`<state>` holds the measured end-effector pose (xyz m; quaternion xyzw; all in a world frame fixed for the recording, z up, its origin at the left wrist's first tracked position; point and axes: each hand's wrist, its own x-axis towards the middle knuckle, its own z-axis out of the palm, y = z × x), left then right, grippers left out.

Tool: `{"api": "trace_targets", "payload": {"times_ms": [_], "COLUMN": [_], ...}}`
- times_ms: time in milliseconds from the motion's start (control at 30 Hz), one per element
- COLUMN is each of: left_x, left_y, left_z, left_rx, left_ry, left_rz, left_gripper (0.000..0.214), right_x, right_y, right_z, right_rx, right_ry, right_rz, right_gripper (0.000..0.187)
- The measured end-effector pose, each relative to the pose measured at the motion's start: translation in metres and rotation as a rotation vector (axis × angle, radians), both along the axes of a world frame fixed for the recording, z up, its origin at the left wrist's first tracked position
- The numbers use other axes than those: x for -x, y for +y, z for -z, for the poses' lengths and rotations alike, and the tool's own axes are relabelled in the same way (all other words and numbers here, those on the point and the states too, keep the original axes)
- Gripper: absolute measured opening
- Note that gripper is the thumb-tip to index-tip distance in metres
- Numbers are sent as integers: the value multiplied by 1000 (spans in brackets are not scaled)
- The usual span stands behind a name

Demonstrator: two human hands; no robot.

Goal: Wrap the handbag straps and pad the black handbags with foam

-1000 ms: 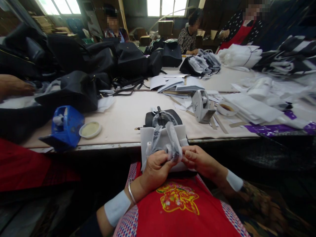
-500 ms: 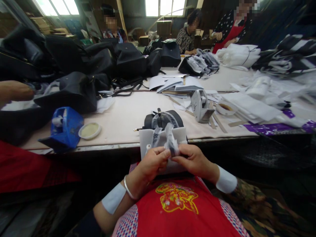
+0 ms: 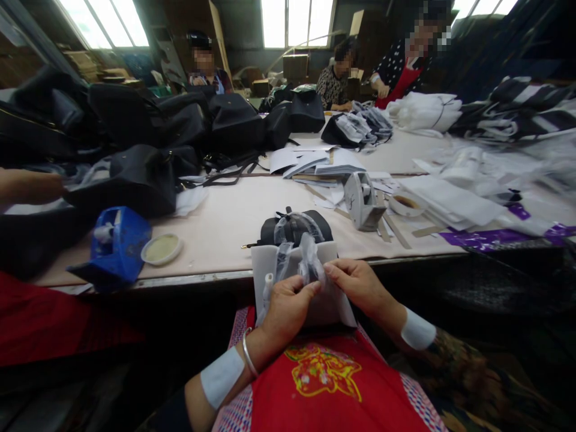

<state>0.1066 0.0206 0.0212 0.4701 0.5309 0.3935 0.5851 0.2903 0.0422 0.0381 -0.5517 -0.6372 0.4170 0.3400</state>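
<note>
Head view: the left hand (image 3: 288, 309) pinches a plastic-wrapped strap (image 3: 309, 257); the right hand (image 3: 360, 287) curls just beside it, whether gripping cannot be told. Beyond, a black bag (image 3: 299, 228) lies at the table's (image 3: 216, 222) near edge; farther back, a grey tape dispenser (image 3: 361, 207), then white sheets (image 3: 321, 161).

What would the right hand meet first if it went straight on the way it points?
The right hand would probably meet the plastic-wrapped strap first; depth is unclear, so they may be touching.
</note>
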Motion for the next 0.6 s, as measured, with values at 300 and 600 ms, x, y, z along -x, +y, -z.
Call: {"api": "trace_targets", "payload": {"times_ms": [300, 600], "left_x": [-3, -10], "left_y": [1, 0], "left_z": [3, 2], "left_rx": [229, 239], "left_ry": [-212, -181], "left_rz": [-5, -99], "left_gripper": [44, 44], "right_x": [-33, -32], "right_y": [-41, -74], "right_z": [22, 47], "right_rx": [-33, 92], "right_ry": [-499, -246], "right_rz": [25, 61], "right_gripper": [28, 13]}}
